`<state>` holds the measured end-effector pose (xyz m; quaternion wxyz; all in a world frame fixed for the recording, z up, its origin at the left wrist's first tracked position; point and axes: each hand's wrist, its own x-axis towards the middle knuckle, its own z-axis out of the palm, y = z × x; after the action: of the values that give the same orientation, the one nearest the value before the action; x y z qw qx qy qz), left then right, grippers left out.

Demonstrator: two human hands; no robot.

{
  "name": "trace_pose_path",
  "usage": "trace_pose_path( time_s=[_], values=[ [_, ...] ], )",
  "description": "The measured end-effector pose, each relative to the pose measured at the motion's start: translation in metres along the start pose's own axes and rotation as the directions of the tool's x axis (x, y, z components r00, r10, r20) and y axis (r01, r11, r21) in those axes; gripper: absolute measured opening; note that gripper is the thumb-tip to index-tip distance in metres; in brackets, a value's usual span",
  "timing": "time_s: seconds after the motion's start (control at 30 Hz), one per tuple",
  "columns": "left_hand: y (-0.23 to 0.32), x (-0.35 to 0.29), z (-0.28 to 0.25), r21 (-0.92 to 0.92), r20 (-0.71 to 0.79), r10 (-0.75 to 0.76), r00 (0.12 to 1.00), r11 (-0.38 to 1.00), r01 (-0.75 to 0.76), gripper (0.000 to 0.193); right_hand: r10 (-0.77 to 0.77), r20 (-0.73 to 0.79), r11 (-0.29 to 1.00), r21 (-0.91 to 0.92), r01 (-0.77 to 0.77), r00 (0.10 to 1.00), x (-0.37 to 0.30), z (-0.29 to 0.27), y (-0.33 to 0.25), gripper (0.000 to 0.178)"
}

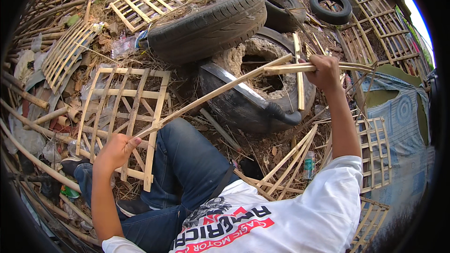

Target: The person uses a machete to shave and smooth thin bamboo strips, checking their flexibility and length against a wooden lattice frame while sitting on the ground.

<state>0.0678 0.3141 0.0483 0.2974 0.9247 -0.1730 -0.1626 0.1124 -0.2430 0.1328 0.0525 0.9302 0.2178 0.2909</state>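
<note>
My left hand (114, 152) is closed round the lower end of a long, thin bamboo strip (215, 96), which slants up to the right in front of me. The strip's far end lies by the tips of some shorter bamboo strips (286, 69). Those are gripped in the fist of my right hand (323, 71), raised at the right, and they stick out on both sides of it. Whether the long strip touches them I cannot tell. Next to my left hand, a bamboo lattice panel (150, 168) leans by my bent knee.
Ahead, a worn tyre (206, 33) rests against a concrete-filled tyre (225, 105). Loose bamboo strips (291, 157) and a can (309, 165) lie near my right side. More lattice panels (375, 147) stand at the right. Bamboo poles (42, 131) and plastic litter spread along the left.
</note>
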Motion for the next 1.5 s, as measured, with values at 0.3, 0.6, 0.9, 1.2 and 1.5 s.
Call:
trace_pose_path(
  time_s=[0.3,0.6,0.9,1.2,1.5],
  values=[
    [0.016,0.001,-0.083,0.526,-0.047,-0.071,0.996,0.846,0.085,0.07,-0.091,0.107,0.991,0.112,0.079,0.99,-0.039,0.054,-0.04,0.032],
    [-0.022,-0.001,-0.071,0.489,-0.082,-0.059,0.995,0.867,0.092,0.067,-0.062,0.078,0.955,0.296,0.036,0.995,-0.027,0.06,-0.061,0.022],
    [-0.051,0.026,-0.036,0.234,-0.096,-0.1,0.99,0.965,0.12,0.053,0.005,0.028,0.954,0.3,-0.013,1.0,-0.034,0.062,-0.063,0.028],
    [-0.077,0.017,0.017,-0.068,0.185,-0.271,0.945,0.955,0.288,0.04,0.053,0.178,0.919,0.375,-0.118,0.983,-0.039,0.062,-0.048,0.023],
    [-0.049,-0.039,0.062,-0.171,0.316,-0.297,0.901,0.917,0.362,0.039,-0.041,0.367,0.865,0.479,-0.151,0.929,-0.032,0.067,-0.042,0.035]
  ],
)
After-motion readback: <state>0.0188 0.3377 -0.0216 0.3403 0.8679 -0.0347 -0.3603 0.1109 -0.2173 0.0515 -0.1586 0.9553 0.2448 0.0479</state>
